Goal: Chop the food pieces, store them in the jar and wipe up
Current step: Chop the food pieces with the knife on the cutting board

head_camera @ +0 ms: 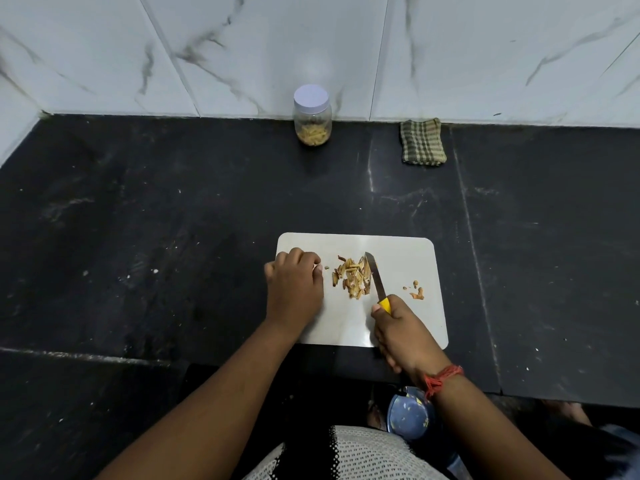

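Observation:
A white cutting board lies on the black counter. A pile of tan chopped food pieces sits at its middle, and a few scraps lie to the right. My right hand grips the yellow handle of a knife, whose blade lies against the right side of the pile. My left hand rests on the board's left edge with its fingers curled, just left of the pile. A clear jar with a white lid stands at the back wall, holding some pieces.
A folded green checked cloth lies by the wall, right of the jar. White crumbs speckle the black counter. Marble wall tiles rise behind. Below the counter edge a blue round object shows near my lap.

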### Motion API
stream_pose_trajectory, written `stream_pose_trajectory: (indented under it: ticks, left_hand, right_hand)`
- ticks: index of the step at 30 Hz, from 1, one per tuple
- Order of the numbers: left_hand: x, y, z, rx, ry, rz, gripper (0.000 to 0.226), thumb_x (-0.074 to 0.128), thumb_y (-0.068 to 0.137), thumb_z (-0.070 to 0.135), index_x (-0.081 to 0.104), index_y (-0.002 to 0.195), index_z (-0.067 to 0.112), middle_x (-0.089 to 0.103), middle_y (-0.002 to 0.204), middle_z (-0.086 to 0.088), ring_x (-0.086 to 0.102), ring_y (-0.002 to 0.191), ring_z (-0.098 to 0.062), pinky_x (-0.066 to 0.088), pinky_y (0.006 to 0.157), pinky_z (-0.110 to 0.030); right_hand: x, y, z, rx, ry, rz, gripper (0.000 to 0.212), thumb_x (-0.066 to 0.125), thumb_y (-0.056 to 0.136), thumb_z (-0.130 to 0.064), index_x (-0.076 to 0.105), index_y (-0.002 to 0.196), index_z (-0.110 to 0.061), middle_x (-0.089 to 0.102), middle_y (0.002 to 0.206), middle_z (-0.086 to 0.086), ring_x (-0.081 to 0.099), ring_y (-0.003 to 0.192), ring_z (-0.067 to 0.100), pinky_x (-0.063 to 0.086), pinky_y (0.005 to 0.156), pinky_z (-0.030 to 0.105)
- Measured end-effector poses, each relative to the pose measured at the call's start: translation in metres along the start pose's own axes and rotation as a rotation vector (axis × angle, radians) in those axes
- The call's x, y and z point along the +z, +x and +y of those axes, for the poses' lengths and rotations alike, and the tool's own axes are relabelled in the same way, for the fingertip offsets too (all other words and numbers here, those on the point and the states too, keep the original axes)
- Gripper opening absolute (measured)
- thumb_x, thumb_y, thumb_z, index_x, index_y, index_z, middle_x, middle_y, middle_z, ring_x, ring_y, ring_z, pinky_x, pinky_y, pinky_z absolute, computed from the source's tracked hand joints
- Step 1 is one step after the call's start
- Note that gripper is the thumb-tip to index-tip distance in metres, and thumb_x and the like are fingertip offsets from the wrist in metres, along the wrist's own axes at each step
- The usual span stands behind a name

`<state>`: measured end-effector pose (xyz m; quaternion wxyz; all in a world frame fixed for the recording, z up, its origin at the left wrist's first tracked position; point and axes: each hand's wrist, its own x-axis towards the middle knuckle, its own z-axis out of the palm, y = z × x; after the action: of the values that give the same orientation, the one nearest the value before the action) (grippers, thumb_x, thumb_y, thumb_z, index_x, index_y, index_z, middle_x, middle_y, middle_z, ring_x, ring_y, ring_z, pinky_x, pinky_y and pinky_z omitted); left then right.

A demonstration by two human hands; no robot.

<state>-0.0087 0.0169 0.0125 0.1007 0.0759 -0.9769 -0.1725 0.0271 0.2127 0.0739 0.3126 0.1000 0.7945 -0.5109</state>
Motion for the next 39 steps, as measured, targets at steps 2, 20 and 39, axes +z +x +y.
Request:
stream_pose_trajectory:
  ticks: [2,20,39]
  left_hand:
    - [0.003,-0.009,-0.002,0.025,0.014,-0.009,0.011,0.060,0.095,0.025,0.068,0.102,0.022,0.063,0.102,0.004,0.054,0.096,-0.022,0.034,0.084,-0.040]
    - [0.013,-0.006,0.011,0.190,-0.070,-0.157,0.027,0.058,0.097,0.015,0.065,0.124,0.014,0.063,0.121,-0.002,0.056,0.110,-0.022,0.045,0.096,-0.039]
    - [0.006,-0.010,-0.002,0.223,-0.249,-0.143,0.038,0.050,0.101,0.012,0.057,0.137,0.008,0.058,0.139,-0.007,0.048,0.132,-0.023,0.033,0.119,-0.044]
  right_hand:
    - [0.000,-0.001,-0.001,-0.009,-0.026,0.021,0.023,0.035,0.104,-0.035,0.042,0.095,-0.016,0.050,0.063,0.007,0.042,0.036,0.014,0.037,0.039,0.026]
    - [0.010,-0.004,0.002,-0.045,-0.030,0.080,0.020,0.035,0.104,-0.036,0.043,0.096,-0.020,0.050,0.059,0.007,0.046,0.037,0.015,0.037,0.039,0.025]
    - [0.023,0.002,0.000,-0.191,-0.174,0.209,0.013,0.041,0.104,-0.029,0.044,0.112,-0.020,0.054,0.083,-0.008,0.053,0.074,0.009,0.038,0.059,0.022]
